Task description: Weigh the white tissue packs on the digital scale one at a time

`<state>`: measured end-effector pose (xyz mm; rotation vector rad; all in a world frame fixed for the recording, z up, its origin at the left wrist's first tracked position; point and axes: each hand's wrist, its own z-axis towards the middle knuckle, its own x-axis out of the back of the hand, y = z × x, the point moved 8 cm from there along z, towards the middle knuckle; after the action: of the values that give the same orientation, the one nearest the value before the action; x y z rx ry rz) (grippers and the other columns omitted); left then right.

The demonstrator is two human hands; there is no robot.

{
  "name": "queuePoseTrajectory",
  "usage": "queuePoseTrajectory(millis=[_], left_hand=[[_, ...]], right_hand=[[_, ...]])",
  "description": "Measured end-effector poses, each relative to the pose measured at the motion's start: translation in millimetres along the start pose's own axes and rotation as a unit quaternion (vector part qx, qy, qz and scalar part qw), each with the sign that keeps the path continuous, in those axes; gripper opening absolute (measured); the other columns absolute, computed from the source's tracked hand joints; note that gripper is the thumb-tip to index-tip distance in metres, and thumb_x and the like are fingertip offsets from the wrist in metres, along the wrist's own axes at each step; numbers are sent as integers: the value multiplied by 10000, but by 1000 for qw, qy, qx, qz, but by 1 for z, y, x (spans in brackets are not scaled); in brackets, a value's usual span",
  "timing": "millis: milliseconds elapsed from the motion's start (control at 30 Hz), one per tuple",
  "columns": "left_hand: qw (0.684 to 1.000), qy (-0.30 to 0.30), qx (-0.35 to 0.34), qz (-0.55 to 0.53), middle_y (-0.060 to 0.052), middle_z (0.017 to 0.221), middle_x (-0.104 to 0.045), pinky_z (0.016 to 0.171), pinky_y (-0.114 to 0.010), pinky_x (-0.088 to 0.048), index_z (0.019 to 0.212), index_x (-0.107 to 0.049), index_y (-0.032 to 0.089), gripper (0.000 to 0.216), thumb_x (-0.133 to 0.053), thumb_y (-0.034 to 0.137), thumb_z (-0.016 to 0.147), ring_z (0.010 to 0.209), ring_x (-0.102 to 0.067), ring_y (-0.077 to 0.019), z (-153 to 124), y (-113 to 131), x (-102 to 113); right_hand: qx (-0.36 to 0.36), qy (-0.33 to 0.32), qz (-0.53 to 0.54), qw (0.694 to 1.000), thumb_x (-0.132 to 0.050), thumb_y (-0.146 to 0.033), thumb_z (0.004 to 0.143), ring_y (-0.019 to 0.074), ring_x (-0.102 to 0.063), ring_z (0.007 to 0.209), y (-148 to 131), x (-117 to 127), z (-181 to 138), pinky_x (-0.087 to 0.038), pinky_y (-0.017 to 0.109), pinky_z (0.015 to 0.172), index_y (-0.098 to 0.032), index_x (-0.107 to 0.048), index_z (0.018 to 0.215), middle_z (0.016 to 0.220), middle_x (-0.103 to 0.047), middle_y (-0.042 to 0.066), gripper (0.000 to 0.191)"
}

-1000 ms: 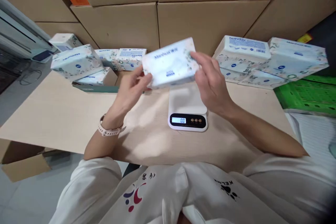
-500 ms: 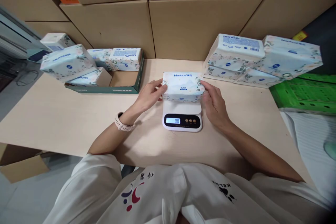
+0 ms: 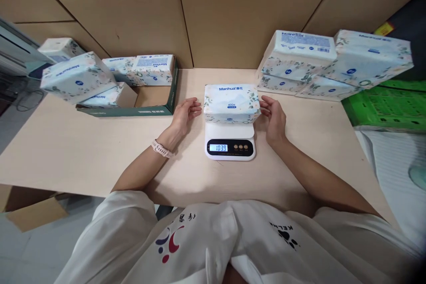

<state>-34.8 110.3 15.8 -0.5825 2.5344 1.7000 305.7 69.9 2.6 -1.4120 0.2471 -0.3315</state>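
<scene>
**Entry: soft pack on the scale, hands off at either end**

Nearest the camera I see the white shirt (image 3: 213,239) and both forearms laid out over the pale table (image 3: 83,151). There is a light wristband (image 3: 162,149) on the left wrist.

The scale (image 3: 230,140) sits at centre. Its display (image 3: 218,147) is lit; I read the digits as 1039 but cannot make out a decimal mark.

The tissue pack (image 3: 232,103) lies flat on the scale platform, printed face up, overhanging it a little on both sides.

The left hand (image 3: 186,113) is open with its fingers loosely curled, just beside the pack's left end with a clear gap. The right hand (image 3: 274,115) is open too. Its fingertips are very near the right end, and I cannot tell whether they brush the wrapper. Neither hand grips anything.

Handling, my judgement:
- The pack is light and soft, and it gives under pressure.
- The film wrapper is probably slick.
- It is not fragile, though a hard pinch would dent it.
- The best hold is the two short ends, palms pressing inward, or one hand spanning the long sides.

Further back on the left, an open green tray (image 3: 156,108) holds more packs (image 3: 76,77). On the right is a stack of packs (image 3: 333,64), with a green crate (image 3: 386,106) beside it. Cardboard cartons (image 3: 239,22) wall off the rear.
</scene>
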Motion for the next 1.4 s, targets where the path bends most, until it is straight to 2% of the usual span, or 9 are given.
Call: queuePoseTrajectory(millis=[100, 333, 800, 1400], left_hand=[[1000, -4, -9, 7, -55, 922, -796, 771, -218, -623, 1008, -760, 141, 21, -758, 130, 1026, 776, -731, -122, 0, 0, 1], [999, -14, -26, 17, -51, 918, -782, 783, -212, -614, 1007, -757, 135, 87, -705, 65, 1012, 812, -727, -121, 1, -2, 0], [998, -19, -44, 34, -44, 925, -802, 820, -211, -637, 949, -786, 145, 136, -809, 61, 844, 826, -734, -117, -4, 0, -1], [998, -17, -53, 41, -39, 904, -801, 823, -195, -642, 875, -788, 153, 129, -769, 25, 872, 834, -748, -118, -7, 1, 0]], right_hand=[[-28, 3, 12, 1000, -530, -993, 1001, 334, -812, 1353, 7, -1, 4, -580, 591, 1281, -260, -850, 1263, 1289, -890, 114, 842], [-30, -5, 1, 1000, -511, -1015, 987, 316, -814, 1328, 0, -7, 5, -593, 533, 1237, -247, -865, 1196, 1259, -896, 112, 871], [-19, -12, 1, 1000, -507, -1035, 995, 331, -833, 1284, 4, -5, 5, -588, 595, 1268, -234, -901, 1192, 1235, -915, 123, 914], [9, -20, -8, 1000, -401, -1057, 1035, 328, -848, 1216, 4, -4, 3, -647, 577, 1183, -243, -899, 1167, 1188, -897, 123, 964]])
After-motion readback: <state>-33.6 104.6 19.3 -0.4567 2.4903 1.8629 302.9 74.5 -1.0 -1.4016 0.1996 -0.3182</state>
